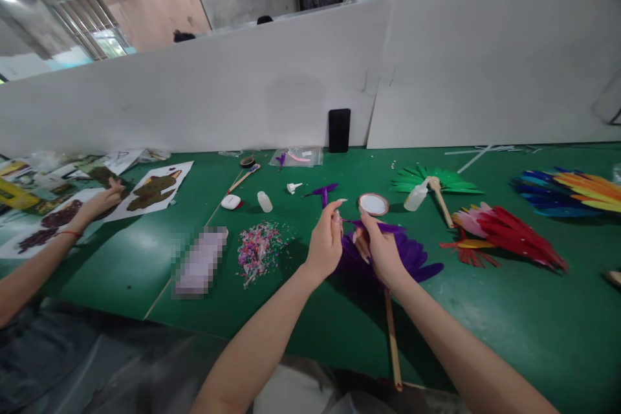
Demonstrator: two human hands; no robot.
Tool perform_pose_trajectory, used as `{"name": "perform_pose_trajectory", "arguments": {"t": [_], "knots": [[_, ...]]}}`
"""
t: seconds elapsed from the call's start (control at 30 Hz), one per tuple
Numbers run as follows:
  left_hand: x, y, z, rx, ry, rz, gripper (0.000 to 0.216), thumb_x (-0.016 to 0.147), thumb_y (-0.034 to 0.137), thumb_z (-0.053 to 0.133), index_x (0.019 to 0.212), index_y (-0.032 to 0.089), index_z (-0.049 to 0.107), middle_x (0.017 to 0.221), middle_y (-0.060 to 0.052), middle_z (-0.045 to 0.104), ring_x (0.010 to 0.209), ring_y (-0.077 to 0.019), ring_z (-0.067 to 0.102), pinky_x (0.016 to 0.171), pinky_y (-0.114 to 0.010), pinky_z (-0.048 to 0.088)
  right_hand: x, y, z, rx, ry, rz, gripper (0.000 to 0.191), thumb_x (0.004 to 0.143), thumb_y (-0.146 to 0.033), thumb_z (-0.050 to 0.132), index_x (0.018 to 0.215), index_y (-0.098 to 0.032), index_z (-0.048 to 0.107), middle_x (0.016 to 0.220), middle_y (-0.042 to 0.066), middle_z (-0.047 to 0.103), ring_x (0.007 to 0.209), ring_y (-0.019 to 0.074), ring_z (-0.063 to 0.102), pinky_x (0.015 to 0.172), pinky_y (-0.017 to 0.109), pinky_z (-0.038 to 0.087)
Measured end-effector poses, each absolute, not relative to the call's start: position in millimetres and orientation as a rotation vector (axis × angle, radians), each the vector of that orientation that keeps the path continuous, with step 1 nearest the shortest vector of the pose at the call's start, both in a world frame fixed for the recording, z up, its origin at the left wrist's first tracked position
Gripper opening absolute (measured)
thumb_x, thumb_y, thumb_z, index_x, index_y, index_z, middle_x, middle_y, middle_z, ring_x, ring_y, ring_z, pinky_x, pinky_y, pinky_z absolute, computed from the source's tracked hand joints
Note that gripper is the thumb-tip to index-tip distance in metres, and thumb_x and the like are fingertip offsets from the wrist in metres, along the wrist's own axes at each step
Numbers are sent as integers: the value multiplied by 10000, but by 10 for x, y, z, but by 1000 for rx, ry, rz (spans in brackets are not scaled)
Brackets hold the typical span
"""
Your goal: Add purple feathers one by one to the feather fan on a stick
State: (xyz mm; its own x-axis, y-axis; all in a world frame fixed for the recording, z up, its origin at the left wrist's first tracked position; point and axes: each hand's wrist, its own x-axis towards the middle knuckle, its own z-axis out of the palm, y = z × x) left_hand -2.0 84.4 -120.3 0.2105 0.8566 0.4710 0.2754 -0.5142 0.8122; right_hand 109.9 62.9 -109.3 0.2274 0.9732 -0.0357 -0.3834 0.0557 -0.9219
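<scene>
Above a purple feather fan [417,249] lying on the green table, my two hands are raised close together. My left hand [324,242] is pinched at the thin end of a loose purple feather [392,228]. Closed around the same feather, my right hand [383,252] has its thumb and fingers together and hides part of the fan. The fan's wooden handle [392,336] points toward me at the table edge. Just beyond my hands are a round white-topped lid or dish [373,204] and a few more purple feathers [325,193].
A green fan [436,178], a glue bottle [416,197], red feathers [519,233] and blue-orange feathers [572,191] lie right. Left are colourful scraps [262,249], a small white bottle [264,202], a blurred-out object [200,263] and a co-worker's hand [104,200]. A phone [339,130] leans against the white partition [218,97].
</scene>
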Motion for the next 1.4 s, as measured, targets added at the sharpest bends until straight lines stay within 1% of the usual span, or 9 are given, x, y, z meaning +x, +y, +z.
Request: {"name": "perform_pose_trajectory", "arguments": {"t": [0.17,0.3,0.37,0.5,0.67,0.83,1.13,1.23,1.4], "knots": [[-21,840,-1169,1934,1070,1318,281,984,337,362,1186,196,498,874,-43,606,612,-106,540,608,-235,455,1126,643,-1049,-1007,-687,1315,482,704,-549,658,429,-194,482,254,-97,256,218,46,260,265,184,218],[-1,832,-1163,1946,1105,1318,256,918,347,526,1126,199,504,808,-2,598,563,-92,539,567,-211,445,1137,659,-1036,-985,-648,1417,498,680,-559,663,397,-188,489,247,-95,233,214,42,252,274,185,222],[4,832,-1161,1956,1121,1316,239,910,339,543,1102,200,513,787,8,600,551,-90,534,561,-209,438,1139,669,-1033,-970,-635,1451,498,671,-564,666,393,-188,496,243,-98,223,211,40,240,274,185,217],[-4,844,-1172,1980,1134,1315,179,942,319,479,1064,197,526,818,-10,619,603,-105,575,592,-221,449,1146,681,-1039,-941,-618,1474,497,680,-557,663,391,-190,491,238,-101,218,210,35,226,279,181,222],[-14,868,-1235,1997,1116,1325,193,961,277,415,1120,190,481,910,-51,635,740,-137,631,682,-252,485,1144,676,-1070,-922,-614,1450,476,730,-520,631,415,-189,498,244,-96,241,218,38,243,286,179,238],[-8,880,-1259,2005,1110,1323,210,971,277,381,1143,188,462,941,-73,628,827,-164,628,714,-277,488,1120,657,-1048,-938,-605,1404,475,703,-510,658,402,-191,473,255,-90,269,220,39,268,271,177,215],[2,851,-1224,1976,1101,1297,253,996,302,307,1155,191,469,831,-33,586,657,-129,554,636,-260,455,1114,645,-1074,-974,-616,1381,488,719,-536,645,415,-195,476,263,-92,257,234,49,286,269,180,225],[-1,860,-1240,1960,1092,1295,274,1001,314,284,1156,193,475,802,-24,566,642,-124,544,618,-253,449,1107,641,-1084,-985,-618,1381,501,726,-546,635,409,-198,464,266,-90,251,238,53,295,269,182,221],[-8,879,-1268,1932,1083,1301,315,1007,341,253,1190,197,465,865,-47,580,688,-129,561,642,-260,465,1100,627,-1052,-995,-619,1389,481,699,-540,662,420,-196,473,269,-92,264,231,48,273,260,183,195]]}}
